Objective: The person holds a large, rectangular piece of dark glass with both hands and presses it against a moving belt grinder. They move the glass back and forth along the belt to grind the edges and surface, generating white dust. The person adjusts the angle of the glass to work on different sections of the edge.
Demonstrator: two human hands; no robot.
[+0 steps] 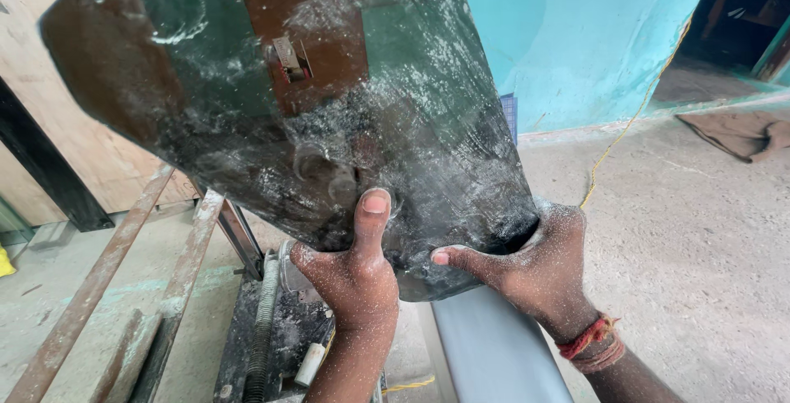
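A large dark metal cover, dusted with white powder and showing rusty brown patches, fills the upper middle of the view, tilted and lifted above the floor. The left hand grasps its lower edge from below, thumb pressed flat and upright against the dusty face. The right hand clasps the same lower edge just to the side, thumb pointing inward across the rim and the fingers wrapped out of sight behind the metal; a red thread band circles that wrist. Directly beneath the cover and between the forearms lies a smooth grey pipe. To the left stand rusty metal rails and a grimy machine part with a ribbed hose. A yellow cord trails across the concrete floor toward the turquoise wall.
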